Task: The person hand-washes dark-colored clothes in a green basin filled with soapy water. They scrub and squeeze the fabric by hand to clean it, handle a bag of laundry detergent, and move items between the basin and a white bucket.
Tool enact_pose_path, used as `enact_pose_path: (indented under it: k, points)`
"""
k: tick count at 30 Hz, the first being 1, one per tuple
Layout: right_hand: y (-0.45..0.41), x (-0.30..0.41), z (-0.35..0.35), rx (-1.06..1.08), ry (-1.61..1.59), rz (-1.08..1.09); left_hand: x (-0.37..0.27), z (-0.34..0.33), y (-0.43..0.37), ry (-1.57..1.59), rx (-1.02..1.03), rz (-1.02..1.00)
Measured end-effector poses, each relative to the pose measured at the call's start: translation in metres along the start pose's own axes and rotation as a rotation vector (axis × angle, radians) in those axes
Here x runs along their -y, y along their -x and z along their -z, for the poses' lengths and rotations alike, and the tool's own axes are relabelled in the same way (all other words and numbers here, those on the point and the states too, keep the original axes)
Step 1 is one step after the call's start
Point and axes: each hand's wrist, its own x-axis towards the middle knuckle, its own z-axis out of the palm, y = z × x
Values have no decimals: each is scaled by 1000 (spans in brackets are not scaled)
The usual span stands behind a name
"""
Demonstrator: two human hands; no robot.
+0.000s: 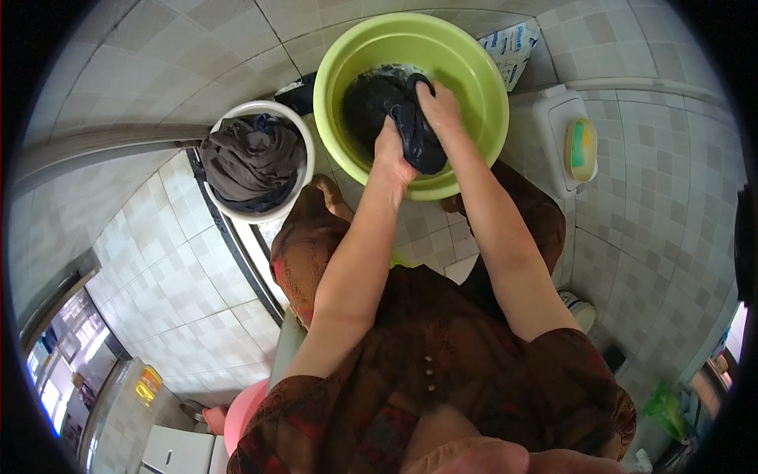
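Between my feet a large lime-green plastic basin (494, 127) holds dark water with some foam. My left hand (392, 151) and my right hand (437, 106) both grip a wet, dark garment (419, 145) over the basin's near inner side. The right fingers pinch its upper part and the left hand holds its lower left side, with the fingertips partly hidden by cloth. More dark fabric (373, 98) seems to lie in the water, though its edges cannot be told. To the left, a white bucket (310, 160) is heaped with grey-brown and dark clothes (254, 157).
A yellow-green soap dish (582, 150) with a green bar sits on a white lidded container (548, 127) at right. A printed plastic bag (512, 53) leans behind the basin. Tiled walls enclose the spot. A pink basin (246, 409) and a white stool (177, 450) stand lower left.
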Motion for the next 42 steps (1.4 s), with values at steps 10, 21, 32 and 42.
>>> enact_pose_path:
  k: [10, 21, 32, 42]
  points:
    - [48, 7, 29, 93, -803, -140, -17, 4, -2, -52, -153, -119]
    - [66, 29, -13, -80, 406, 148, 6, 31, -29, 162, 3, -22]
    - [97, 61, -24, 134, 350, 205, -2, 82, -42, 90, 457, -106]
    - [153, 79, -28, 235, 358, 471, -1, 114, -33, 184, 210, -155]
